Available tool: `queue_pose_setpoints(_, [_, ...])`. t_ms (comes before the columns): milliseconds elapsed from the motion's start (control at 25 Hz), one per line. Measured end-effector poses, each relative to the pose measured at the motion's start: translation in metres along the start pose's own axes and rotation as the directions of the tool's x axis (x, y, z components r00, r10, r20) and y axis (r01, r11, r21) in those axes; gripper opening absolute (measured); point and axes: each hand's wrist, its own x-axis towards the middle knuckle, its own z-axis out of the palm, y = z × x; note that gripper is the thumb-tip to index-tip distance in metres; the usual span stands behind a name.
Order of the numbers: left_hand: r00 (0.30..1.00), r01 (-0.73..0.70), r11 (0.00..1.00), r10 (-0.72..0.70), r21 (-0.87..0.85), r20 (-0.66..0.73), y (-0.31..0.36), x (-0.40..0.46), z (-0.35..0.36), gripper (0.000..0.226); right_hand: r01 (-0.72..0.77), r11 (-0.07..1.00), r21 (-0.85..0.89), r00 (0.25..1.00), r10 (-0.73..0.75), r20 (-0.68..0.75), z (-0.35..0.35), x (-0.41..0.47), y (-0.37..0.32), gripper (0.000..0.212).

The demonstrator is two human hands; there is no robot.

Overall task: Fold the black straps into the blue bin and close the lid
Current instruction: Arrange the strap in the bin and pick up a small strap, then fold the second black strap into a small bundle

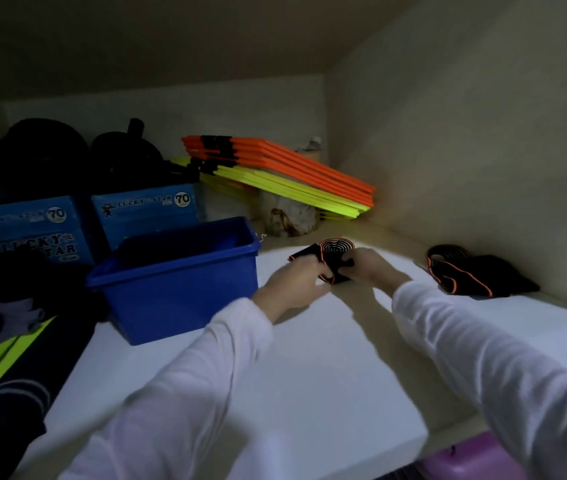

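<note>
Black strap bundle point(332, 259) w/ orange edging sits on the white shelf point(309, 358), just right of the open blue bin point(185, 289). Left hand point(292, 282) and right hand point(368, 266) both pinch it, fingers curled round the folds. More orange-edged straps point(462, 273) lie well apart to the right, by the wall. No lid seen on the bin

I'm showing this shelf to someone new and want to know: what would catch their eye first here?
Probably the two hands, left hand and right hand, gripping a coiled black strap with orange edging in the lit patch at centre. Just left stands the open blue bin. Behind, bright orange and yellow boards lean in the back corner.
</note>
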Motion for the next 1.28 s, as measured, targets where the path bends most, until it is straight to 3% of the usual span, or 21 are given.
queue_pose_setpoints(80, [0.982, 0.117, 0.993, -0.112, -0.023, 0.155, -0.004, -0.002, 0.022, 0.043, 0.048, 0.999, -0.003, 0.997, -0.048, 0.066, 0.012, -0.004, 0.002, 0.036])
queue_pose_setpoints(160, [0.962, 0.187, 0.982, -0.180, -0.016, 0.203, -0.010, -0.005, 0.036, 0.047, 0.075, 0.997, -0.008, 0.993, -0.074, 0.096, 0.020, -0.005, 0.004, 0.036])
queue_pose_setpoints(440, [0.963, 0.238, 0.968, -0.223, -0.084, 0.152, -0.010, -0.009, 0.046, 0.048, 0.104, 0.990, -0.097, 0.994, -0.100, 0.045, 0.016, -0.023, 0.000, 0.028])
queue_pose_setpoints(560, [0.959, 0.279, 0.948, -0.265, -0.153, 0.103, -0.008, -0.014, 0.046, 0.047, 0.157, 0.977, -0.147, 0.987, -0.159, -0.005, 0.006, -0.043, -0.005, 0.038])
queue_pose_setpoints(720, [0.939, 0.344, 0.936, -0.343, -0.080, 0.018, -0.002, -0.025, 0.042, 0.043, 0.194, 0.963, -0.190, 0.979, -0.203, -0.032, -0.005, -0.071, -0.003, 0.044])
queue_pose_setpoints(960, [0.969, 0.245, 0.967, -0.243, -0.063, 0.040, 0.015, -0.055, 0.035, 0.034, 0.167, 0.967, -0.191, 0.986, -0.168, 0.012, -0.015, -0.117, -0.006, 0.048])
queue_pose_setpoints(1120, [0.967, 0.243, 0.969, -0.245, 0.037, 0.071, 0.022, -0.065, 0.029, 0.041, 0.123, 0.971, -0.206, 0.992, -0.125, 0.001, -0.012, -0.128, -0.010, 0.047])
queue_pose_setpoints(1280, [0.954, 0.252, 0.956, -0.271, 0.147, 0.126, 0.030, -0.075, 0.036, 0.045, 0.126, 0.956, -0.267, 0.987, -0.093, 0.133, -0.018, -0.126, -0.022, 0.037])
